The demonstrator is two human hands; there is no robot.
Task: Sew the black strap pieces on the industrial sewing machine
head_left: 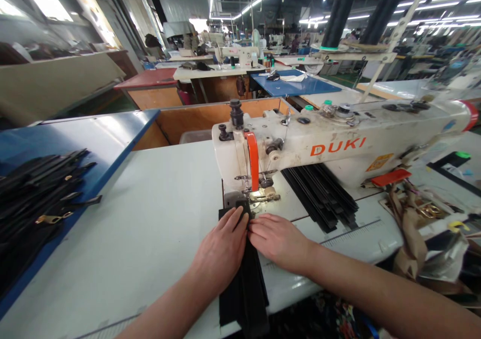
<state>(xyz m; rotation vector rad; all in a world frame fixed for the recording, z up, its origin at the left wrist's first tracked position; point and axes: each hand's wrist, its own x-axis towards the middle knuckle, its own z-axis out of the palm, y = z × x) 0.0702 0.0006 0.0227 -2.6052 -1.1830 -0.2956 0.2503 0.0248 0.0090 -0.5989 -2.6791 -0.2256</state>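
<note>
At the white surface (pixel 150 218), we lay our left hand (pixel 221 251) and right hand (pixel 278 241) open and flat, fingertips meeting, on the black fabric strip (pixel 244 289) beneath them, seemingly light, limp and best steadied by its edges just short of the presser foot (pixel 263 194).

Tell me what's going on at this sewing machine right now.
A person works with both hands at a white DUKI sewing machine. The left hand and right hand lie flat on a black fabric strip, with the fingertips meeting just in front of the presser foot. The strip's near end hangs over the table edge. More black strips are stacked under the machine's arm, and a pile of black pieces lies on the blue table.
</note>
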